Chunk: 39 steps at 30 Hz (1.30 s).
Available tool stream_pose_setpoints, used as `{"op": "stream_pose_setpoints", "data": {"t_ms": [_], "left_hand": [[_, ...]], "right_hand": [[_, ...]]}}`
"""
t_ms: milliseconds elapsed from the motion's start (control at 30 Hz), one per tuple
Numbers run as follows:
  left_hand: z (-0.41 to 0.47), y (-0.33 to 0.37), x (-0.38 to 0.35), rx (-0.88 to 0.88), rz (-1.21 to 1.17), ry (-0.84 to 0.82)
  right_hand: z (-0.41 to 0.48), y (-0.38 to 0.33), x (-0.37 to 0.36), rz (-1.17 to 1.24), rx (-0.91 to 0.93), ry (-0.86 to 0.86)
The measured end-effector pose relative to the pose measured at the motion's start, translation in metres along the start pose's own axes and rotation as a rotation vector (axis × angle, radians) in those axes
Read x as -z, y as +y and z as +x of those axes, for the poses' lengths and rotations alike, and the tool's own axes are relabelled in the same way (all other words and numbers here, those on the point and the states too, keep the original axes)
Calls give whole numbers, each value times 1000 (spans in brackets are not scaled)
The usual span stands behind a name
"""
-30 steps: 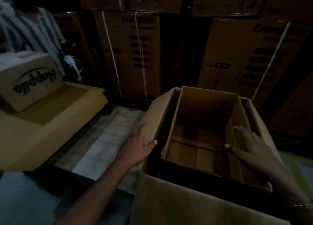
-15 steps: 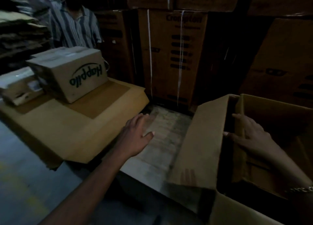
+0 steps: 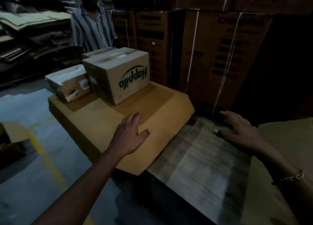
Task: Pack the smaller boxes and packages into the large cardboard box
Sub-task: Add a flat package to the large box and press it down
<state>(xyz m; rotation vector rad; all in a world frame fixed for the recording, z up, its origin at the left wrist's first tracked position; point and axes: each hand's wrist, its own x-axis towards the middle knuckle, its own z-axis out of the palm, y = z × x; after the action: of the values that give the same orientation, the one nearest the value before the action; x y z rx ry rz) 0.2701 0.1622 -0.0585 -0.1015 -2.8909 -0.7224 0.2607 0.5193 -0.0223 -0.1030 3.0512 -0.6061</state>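
A taped box printed "Happilo" [image 3: 125, 77] stands on a flat brown carton [image 3: 94, 116]. A smaller package in clear wrap [image 3: 67, 84] lies to its left, and another box top [image 3: 98, 52] shows behind it. My left hand [image 3: 130, 135] hovers open over the flat carton's near corner, short of the Happilo box. My right hand [image 3: 240, 131] is open with fingers spread above a grey wooden surface [image 3: 199, 158]. Only a flap of the large cardboard box [image 3: 281, 140] shows at the right edge; its inside is out of view.
A person in a striped shirt [image 3: 92, 29] stands behind the small boxes. Tall strapped cartons [image 3: 216, 55] form a wall at the back and right. Flattened cardboard [image 3: 30, 31] is piled at the left. The floor [image 3: 25, 174] has a yellow line.
The view has swung left, away from the large box's opening. My right hand has come off the box's inner flap. Both hands have moved toward the Happilo box.
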Motion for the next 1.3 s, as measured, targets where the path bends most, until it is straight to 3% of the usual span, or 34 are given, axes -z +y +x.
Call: {"op": "stream_pose_setpoints", "data": {"t_ms": [300,667,800,1033,1167,1300], "left_hand": [[65,-94,26,47,20,57],[173,-202,62,79,10,98],[240,-256,84,85,-106,60],[391,-363,132,146,-244,132],[458,-418,144,320,-278,189],[503,-457,142,347,-588,74]], "right_hand": [[111,-83,-37,77,108,-76],[246,-191,-75,262,171,-55],[291,-236,-107,333,131,-41],[374,-337,-172,567,37,-80],[405,-392,-197,767,-34,-138],[424,-425,-211,866,-97,-151]]}}
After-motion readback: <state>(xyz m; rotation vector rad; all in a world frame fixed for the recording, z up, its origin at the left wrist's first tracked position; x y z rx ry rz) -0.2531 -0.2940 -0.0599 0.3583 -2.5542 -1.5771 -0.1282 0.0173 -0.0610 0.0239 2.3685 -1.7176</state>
